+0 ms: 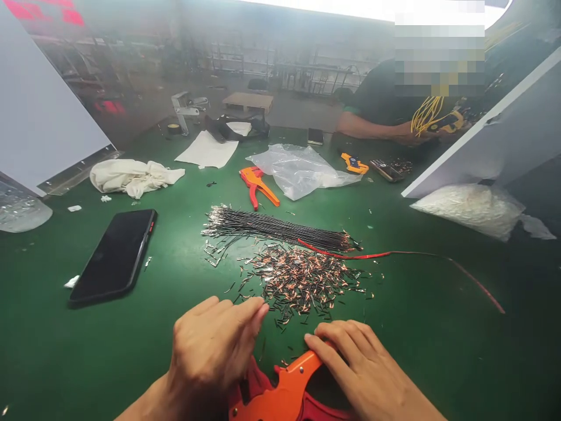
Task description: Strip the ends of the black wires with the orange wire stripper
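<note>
My left hand (pixel 214 339) is closed in a pinch, thumb against bent fingers, just short of a pile of scraps. Whatever it pinches is too small or hidden to make out. My right hand (pixel 359 362) curls over the handle end of an orange and red wire stripper (pixel 291 386), whose lower part runs out of the picture. The pile of cut wire ends (pixel 302 275), black insulation with bare copper, lies beyond both hands. Behind it is a bundle of black wires (pixel 276 225) with metal terminals at the left and copper at the right.
A phone (pixel 114 254) lies at left, near a white cloth (pixel 131 178). A second orange stripper (pixel 260 187), a plastic bag (pixel 302 169) and a red strip (pixel 372 255) lie beyond. Across the bench (pixel 184 257), a person's arm (pixel 372 126) reaches toward yellow wires (pixel 427 117).
</note>
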### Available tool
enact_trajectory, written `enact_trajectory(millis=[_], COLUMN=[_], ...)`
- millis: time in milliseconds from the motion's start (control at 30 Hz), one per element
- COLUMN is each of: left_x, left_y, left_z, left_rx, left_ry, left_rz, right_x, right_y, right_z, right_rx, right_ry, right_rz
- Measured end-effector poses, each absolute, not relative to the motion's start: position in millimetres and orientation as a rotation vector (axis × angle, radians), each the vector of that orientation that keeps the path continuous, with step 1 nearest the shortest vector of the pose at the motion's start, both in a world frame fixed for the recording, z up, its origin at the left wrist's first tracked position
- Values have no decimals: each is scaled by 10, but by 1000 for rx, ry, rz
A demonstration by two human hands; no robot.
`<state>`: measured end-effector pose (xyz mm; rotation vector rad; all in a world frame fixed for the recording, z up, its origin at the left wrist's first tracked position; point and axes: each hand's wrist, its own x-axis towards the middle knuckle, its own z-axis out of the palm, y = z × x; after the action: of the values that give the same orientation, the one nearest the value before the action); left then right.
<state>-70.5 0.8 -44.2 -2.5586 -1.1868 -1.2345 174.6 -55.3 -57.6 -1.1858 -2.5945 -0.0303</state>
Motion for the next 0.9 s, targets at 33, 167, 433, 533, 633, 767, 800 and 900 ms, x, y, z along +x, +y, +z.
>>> enact_trajectory(millis=[33,167,433,533,633,767,800,900], left_x=[-707,-732,-772,-729,-685,-636,-623,-580], left_y=[9,37,51,-22,-95,-145,-151,-163], left_z=[-431,-403,-346,-293,-224,-163,-160,-166], left_rx=[-2528,-2373,-2515,-2670,-2804,-2792,-2775,-2697], left_ry=[-1207,-1365,-1283,-1279,-1323,-1292,-1290,-1297], left_rz=[-1248,-1389,-1612,-1718,-1762,-1705,-1669,-1605], right_x=[1740,1840,2094,1878,1640,1494,1485,1485], right_y=[-552,-521,-605,-649,-667,-692,-699,-733], right_z=[-570,-450,-264,-379,-519,-597,-595,-586], right_rx=[-1173,-1198,-1295,-854,-714,-563,-556,-587], right_ry=[-2606,-2556,-1628,-995,-815,-590,-603,-709], right_rz=[-18,138,1323,1891,2073,2287,2289,2227])
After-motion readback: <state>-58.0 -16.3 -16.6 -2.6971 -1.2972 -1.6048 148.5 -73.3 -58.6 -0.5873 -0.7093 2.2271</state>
